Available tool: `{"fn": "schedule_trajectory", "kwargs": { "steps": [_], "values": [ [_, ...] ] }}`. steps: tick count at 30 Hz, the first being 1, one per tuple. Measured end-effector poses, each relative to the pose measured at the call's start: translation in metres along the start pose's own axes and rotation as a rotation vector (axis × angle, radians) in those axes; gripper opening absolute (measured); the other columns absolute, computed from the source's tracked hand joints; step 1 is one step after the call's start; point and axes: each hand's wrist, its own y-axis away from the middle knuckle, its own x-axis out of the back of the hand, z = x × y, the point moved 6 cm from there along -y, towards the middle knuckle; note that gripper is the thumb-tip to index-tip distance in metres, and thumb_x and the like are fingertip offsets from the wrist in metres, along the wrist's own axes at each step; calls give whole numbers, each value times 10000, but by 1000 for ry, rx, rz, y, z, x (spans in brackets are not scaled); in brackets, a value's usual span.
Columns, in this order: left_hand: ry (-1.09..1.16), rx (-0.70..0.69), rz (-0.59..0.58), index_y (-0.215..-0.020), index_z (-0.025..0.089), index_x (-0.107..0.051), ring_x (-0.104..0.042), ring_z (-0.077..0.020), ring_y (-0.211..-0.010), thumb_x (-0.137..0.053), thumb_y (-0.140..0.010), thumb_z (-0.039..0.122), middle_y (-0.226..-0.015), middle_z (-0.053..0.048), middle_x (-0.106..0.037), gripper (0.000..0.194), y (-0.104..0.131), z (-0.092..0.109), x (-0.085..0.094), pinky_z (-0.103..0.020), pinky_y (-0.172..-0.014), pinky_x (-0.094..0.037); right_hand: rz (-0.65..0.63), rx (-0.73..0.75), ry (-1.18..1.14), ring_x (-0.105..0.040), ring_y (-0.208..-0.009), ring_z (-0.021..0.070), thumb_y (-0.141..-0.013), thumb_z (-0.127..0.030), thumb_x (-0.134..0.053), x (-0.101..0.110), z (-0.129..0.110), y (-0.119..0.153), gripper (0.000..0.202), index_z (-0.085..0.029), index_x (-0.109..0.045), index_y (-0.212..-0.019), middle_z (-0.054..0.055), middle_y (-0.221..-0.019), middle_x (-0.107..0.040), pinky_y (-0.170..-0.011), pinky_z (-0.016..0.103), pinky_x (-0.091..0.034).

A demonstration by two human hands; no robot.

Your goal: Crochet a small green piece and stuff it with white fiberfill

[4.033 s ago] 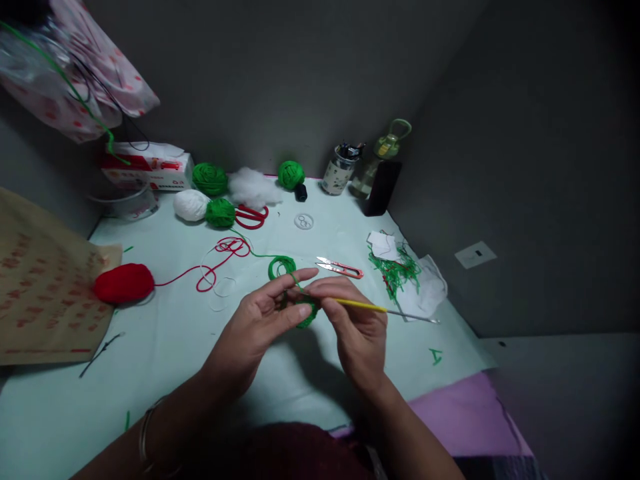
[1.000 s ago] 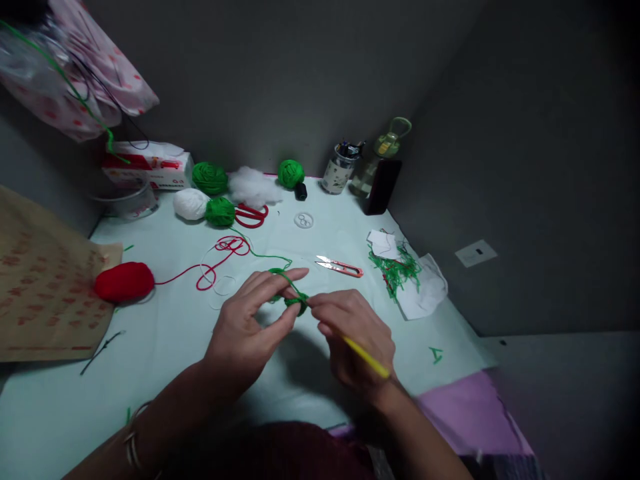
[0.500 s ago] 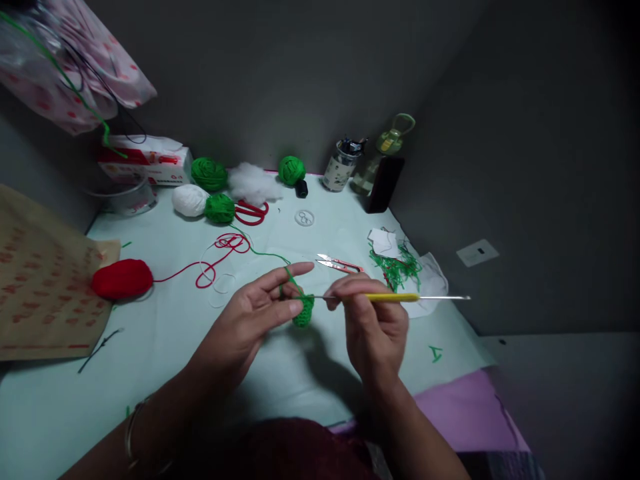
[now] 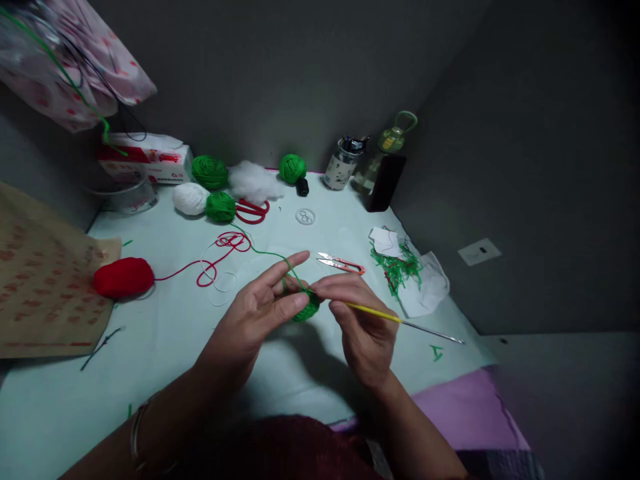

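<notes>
Head view (only 1): L hand (image 4: 247, 317) is pinched narrow, thumb vs. fingers, w/ the green crocheted piece (image 4: 306, 310) in its grip; index finger sticks out toward far right. R hand (image 4: 367, 327) is closed on the yellow hook (image 4: 375, 312), held approx. like a pen. The piece sits near centre, above the tabletop (image 4: 280, 380), just left of R fingertips; contact there is too small to tell. L hand is nearer to it, as it's the 1 holding it.

Key relation: hook's long axis runs left–right w/ a slight slant, right end nearer the person, left end pointing at the piece's far right edge. That left tip is hidden, so can't tell if it's in a stitch. The green strand (image 4: 265, 252) comes from the small green ball (image 4: 221, 207) at far left, crosses L index & drops to the piece's far edge, i.e. same spot the hook points at. Orange snips (image 4: 358, 269) lie just beyond R hand, apart from it.
</notes>
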Motion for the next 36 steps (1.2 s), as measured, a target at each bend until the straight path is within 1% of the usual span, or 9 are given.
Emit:
{"fn": "schedule_trajectory", "kwargs": {
  "steps": [3, 8, 14, 16, 20, 22, 26, 31, 36],
  "values": [
    [20, 29, 3, -1388, 244, -602, -604, -173, -957, -803, -809, 247, -966, -19, -680, 613, 1, -2, -2, -323, -942, -423, 21, -40, -55, -679, -920, 175, -960, -174, -611, -1, 4, 2, 228, -296, -769, -1069, 28, -975, -747, -787, 344, -583],
    [130, 131, -88, -1370, 230, -623, -604, -164, -875, -797, -794, 208, -850, 1, -646, 602, -1, -7, -3, -342, -967, -404, 96, -221, -389, -652, -718, 126, -977, -252, -599, 3, 22, 1, 172, -257, -771, -980, 20, -900, -696, -671, 287, -562],
    [156, 193, -188, -1265, 226, -714, -609, -158, -892, -807, -760, 239, -959, -26, -694, 514, 0, -10, -5, -296, -940, -414, 127, -439, -569, -583, -627, 95, -953, -334, -635, 7, 33, 0, 176, -223, -745, -871, 0, -774, -658, -591, 222, -510],
    [100, 162, -162, -1266, 254, -711, -628, -177, -945, -803, -775, 243, -994, -27, -715, 500, 1, -13, -6, -318, -970, -417, 101, -429, -560, -587, -643, 105, -951, -348, -636, 3, 32, 2, 170, -237, -743, -879, 0, -794, -665, -608, 239, -512],
    [-37, 42, -51, -1256, 317, -707, -623, -200, -1086, -819, -790, 237, -1072, -15, -738, 486, 1, -14, -4, -327, -1005, -414, 62, -260, -333, -641, -850, 156, -966, -274, -618, -2, 24, 5, 153, -261, -771, -953, 29, -914, -720, -717, 289, -508],
    [-43, 42, -58, -1252, 313, -711, -625, -211, -1099, -799, -818, 288, -1095, -21, -746, 444, 1, -14, -3, -341, -1022, -406, 77, -227, -269, -636, -848, 153, -975, -245, -604, -1, 24, 6, 172, -278, -773, -981, 23, -935, -730, -716, 295, -495],
    [7, 48, -133, -1204, 283, -748, -596, -229, -1198, -655, -934, 373, -1181, -36, -747, 300, 3, -8, -1, -350, -1101, -344, 82, -266, -355, -616, -761, 127, -980, -263, -601, 2, 28, 6, 170, -296, -768, -987, 3, -931, -726, -686, 288, -484],
    [72, 57, -124, -1149, 275, -776, -590, -233, -1195, -587, -972, 364, -1217, -37, -733, 274, 2, -5, 3, -369, -1118, -327, 85, -290, -422, -607, -727, 121, -980, -286, -602, 2, 30, 3, 165, -294, -766, -969, 11, -945, -736, -643, 275, -475],
    [-19, 92, -159, -1272, 320, -708, -590, -199, -1061, -763, -839, 292, -1059, -22, -689, 437, 1, -8, 4, -341, -1030, -366, 96, -344, -504, -583, -679, 104, -966, -317, -627, -2, 31, 2, 148, -272, -762, -928, 13, -906, -735, -617, 248, -463]
  ]
}}
